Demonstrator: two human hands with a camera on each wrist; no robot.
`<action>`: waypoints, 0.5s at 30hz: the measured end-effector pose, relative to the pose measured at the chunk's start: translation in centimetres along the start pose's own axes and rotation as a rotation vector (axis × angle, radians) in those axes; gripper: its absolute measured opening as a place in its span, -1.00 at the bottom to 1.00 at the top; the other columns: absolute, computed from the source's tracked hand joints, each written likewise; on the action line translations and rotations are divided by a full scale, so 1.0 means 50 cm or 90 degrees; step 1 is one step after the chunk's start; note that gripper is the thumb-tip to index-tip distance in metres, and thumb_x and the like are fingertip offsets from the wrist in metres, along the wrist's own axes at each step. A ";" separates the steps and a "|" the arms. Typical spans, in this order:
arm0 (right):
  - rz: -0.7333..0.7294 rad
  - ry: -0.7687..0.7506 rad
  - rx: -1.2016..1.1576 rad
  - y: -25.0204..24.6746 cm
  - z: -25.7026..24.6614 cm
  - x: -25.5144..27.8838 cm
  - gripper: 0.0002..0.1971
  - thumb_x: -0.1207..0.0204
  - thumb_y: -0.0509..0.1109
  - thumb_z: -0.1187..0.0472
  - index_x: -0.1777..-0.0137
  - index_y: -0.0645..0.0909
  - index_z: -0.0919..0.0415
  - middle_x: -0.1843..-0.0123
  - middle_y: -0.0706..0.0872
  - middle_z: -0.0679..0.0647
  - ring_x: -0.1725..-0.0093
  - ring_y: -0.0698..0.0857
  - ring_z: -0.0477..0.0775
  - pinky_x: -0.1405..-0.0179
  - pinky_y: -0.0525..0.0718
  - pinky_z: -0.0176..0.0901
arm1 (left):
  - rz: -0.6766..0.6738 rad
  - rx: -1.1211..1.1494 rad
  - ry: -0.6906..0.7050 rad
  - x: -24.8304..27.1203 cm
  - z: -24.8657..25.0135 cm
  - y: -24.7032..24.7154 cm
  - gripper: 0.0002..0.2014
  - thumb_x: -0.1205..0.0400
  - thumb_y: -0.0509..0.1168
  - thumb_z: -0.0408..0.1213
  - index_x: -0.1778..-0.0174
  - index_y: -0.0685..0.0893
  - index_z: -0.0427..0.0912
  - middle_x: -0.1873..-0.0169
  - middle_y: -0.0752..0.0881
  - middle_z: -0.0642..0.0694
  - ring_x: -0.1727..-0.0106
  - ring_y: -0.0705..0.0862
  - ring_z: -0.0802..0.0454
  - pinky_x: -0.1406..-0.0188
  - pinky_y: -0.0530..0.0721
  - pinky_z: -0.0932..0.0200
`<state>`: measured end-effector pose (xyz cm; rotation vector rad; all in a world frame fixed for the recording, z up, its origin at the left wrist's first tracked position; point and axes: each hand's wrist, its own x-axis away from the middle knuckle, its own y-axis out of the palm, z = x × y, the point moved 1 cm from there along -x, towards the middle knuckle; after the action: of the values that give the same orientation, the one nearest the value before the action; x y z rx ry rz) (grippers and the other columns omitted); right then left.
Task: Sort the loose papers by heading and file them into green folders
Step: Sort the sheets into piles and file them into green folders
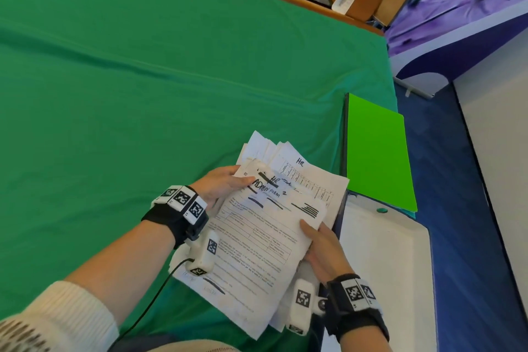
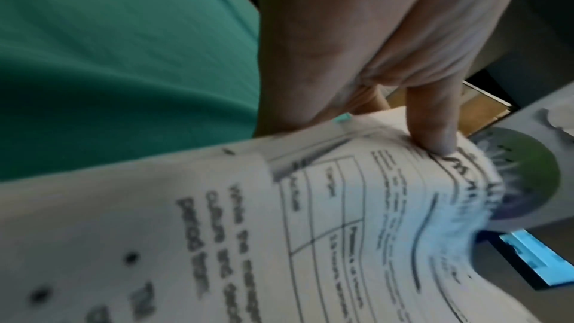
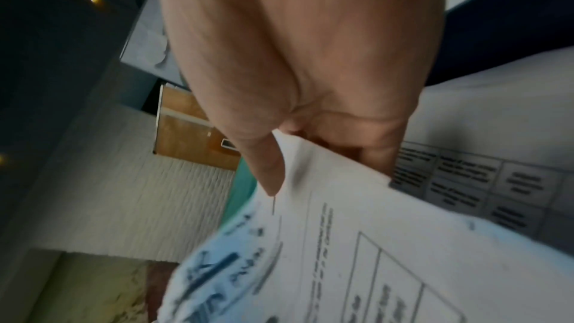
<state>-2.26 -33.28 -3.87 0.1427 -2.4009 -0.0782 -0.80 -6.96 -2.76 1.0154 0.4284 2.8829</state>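
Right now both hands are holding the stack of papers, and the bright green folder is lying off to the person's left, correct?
Not quite. Both the left hand and right hand do hold the stack of papers, but the head view shows the bright green folder lying to the person's right.

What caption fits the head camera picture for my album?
Two hands, left hand and right hand, grip crumpled white papers beside a bright green folder.

Bright green folder (image 1: pixel 378 151), darker green cloth (image 1: pixel 171 80), white papers (image 1: pixel 263 243) with black print
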 end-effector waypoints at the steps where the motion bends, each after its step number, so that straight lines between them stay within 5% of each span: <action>1: 0.008 -0.015 -0.001 0.000 -0.007 0.003 -0.73 -0.65 0.30 0.32 -0.31 0.61 0.19 -0.19 0.79 0.17 -0.19 0.76 0.23 -0.24 0.67 0.31 | 0.011 -0.023 0.002 -0.001 -0.001 0.009 -0.61 -0.60 0.44 -0.21 -0.36 0.62 -0.10 -0.10 0.80 0.01 -0.04 0.80 0.06 0.05 0.75 0.16; 4: 0.153 -0.093 0.109 -0.004 -0.030 0.006 -0.76 -0.64 0.32 0.33 -0.28 0.62 0.21 -0.14 0.79 0.10 -0.08 0.78 0.18 -0.15 0.72 0.18 | -0.003 -0.055 0.019 -0.002 -0.003 0.034 -0.65 -0.61 0.44 -0.21 -0.31 0.62 -0.09 -0.10 0.80 0.01 0.02 0.80 0.11 0.24 0.73 0.25; 8: 0.363 -0.179 0.287 -0.034 -0.056 -0.017 -0.70 -0.64 0.31 0.21 -0.35 0.58 0.19 -0.29 0.70 0.16 -0.23 0.67 0.22 -0.32 0.62 0.24 | 0.095 -0.222 0.075 -0.012 -0.020 0.029 -0.66 -0.59 0.46 -0.13 -0.23 0.60 -0.14 -0.29 0.63 -0.03 -0.28 0.62 -0.03 -0.26 0.58 0.06; 11: 0.408 -0.209 0.353 -0.044 -0.073 -0.028 -0.62 -0.64 0.32 0.16 -0.42 0.53 0.24 -0.37 0.65 0.19 -0.31 0.63 0.25 -0.38 0.56 0.17 | 0.147 -0.245 0.141 -0.014 -0.036 0.022 -0.68 -0.65 0.39 -0.21 -0.30 0.55 0.00 -0.38 0.54 0.00 -0.45 0.45 0.03 -0.44 0.44 0.02; 15: 0.411 -0.329 0.420 -0.015 -0.080 -0.007 -0.40 -0.60 0.39 0.07 -0.59 0.32 0.23 -0.54 0.47 0.15 -0.50 0.48 0.14 -0.49 0.45 0.10 | 0.146 -0.234 0.202 0.017 -0.030 0.035 -0.32 -0.68 0.31 -0.01 -0.65 0.10 0.16 -0.40 0.46 0.04 -0.44 0.41 0.09 -0.36 0.41 0.08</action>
<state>0.76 -34.05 -1.23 -0.3994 -2.7603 1.0934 -2.30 -8.90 -2.87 0.5864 -0.2227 3.1627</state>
